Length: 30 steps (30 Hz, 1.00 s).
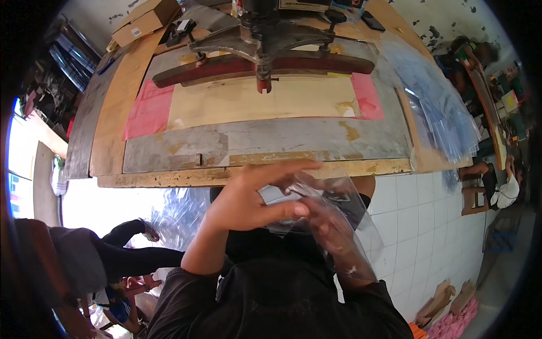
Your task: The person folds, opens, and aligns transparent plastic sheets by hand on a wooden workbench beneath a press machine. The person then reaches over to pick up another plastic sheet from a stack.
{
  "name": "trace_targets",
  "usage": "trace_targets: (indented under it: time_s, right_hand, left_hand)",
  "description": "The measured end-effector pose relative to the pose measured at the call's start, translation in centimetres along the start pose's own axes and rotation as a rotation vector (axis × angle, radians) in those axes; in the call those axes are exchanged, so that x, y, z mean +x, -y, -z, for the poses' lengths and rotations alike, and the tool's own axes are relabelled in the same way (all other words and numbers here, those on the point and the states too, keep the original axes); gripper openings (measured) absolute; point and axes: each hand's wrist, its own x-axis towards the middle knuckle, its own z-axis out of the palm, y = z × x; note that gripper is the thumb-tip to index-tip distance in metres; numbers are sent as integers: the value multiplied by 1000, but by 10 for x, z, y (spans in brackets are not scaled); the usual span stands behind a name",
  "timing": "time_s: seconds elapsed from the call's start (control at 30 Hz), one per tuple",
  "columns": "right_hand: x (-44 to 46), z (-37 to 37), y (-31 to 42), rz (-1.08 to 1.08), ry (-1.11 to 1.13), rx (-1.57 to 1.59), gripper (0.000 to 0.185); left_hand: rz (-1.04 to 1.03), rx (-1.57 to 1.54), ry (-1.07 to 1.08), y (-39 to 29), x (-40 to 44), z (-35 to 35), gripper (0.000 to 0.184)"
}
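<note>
A clear plastic sheet (361,229), possibly a bag, is held in front of my body, just below the table's front edge. My right hand (327,226) shows through the plastic, its fingers bent and gripping the sheet. My left hand (254,195) is at the sheet's upper left side. Its thumb and index finger are spread apart, with the thumb tip near or touching the plastic; the other fingers are partly hidden. Beyond my hands, a long pale board (259,101) with pink pieces at both ends lies under the red bar (214,70) of a metal press.
Clear plastic sheets (437,101) lie piled on the table's right side. A cardboard box (144,22) and a dark phone (372,21) are at the back. More plastic (180,214) lies on the floor at left. Other people are at both sides.
</note>
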Motion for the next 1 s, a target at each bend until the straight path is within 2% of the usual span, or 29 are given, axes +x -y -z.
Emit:
trace_targets:
  time_s: [0.03,0.1,0.2,0.23,0.33,0.43,0.47,0.53,0.57,0.63,0.73,0.83,0.87,0.93,0.97,1.0]
  right_hand:
    - [2,-3,8,21,41,-85,62]
    - [2,0,9,36,88,-168,65]
    - [-7,-2,5,-217,79,-182,61]
    - [-7,-11,5,-220,78,-184,61]
    - [0,-26,7,-1,-46,-302,53]
    - [15,-19,0,192,-34,-563,49]
    - [19,-16,-3,243,9,-525,47]
    - [20,-17,-3,290,57,-486,46]
    - [16,-21,0,205,51,-421,46]
    - [15,-23,1,122,45,-357,46]
    - [16,-22,-3,123,66,-395,47]
    - [16,-18,-8,368,6,-661,48]
    - [13,-18,0,173,23,-684,44]
    - [9,-13,0,-23,40,-703,52]
    - [8,-7,-8,-104,73,-279,49]
    - [6,-6,-10,-139,92,-65,47]
  left_hand:
    - [7,-2,-6,-1,1,1,73]
    - [-317,139,42,0,6,2,76]
    - [-276,111,77,-1,3,-3,77]
    - [-294,147,108,0,4,-3,76]
    - [-284,102,66,0,4,-4,69]
    - [-217,56,30,-3,1,-4,67]
    - [-178,46,27,-3,0,-3,66]
    - [-239,91,10,-1,2,-2,62]
    - [-299,137,-3,-1,3,-2,60]
    - [-300,148,-14,-2,2,-2,59]
    - [-292,152,-17,-6,1,-1,59]
    - [-243,125,21,-9,-1,0,59]
    - [-206,105,53,-9,-2,0,61]
    - [-199,90,48,-10,-2,-2,61]
    - [-193,76,44,-10,-2,-2,60]
    - [-193,77,43,-10,-3,-3,60]
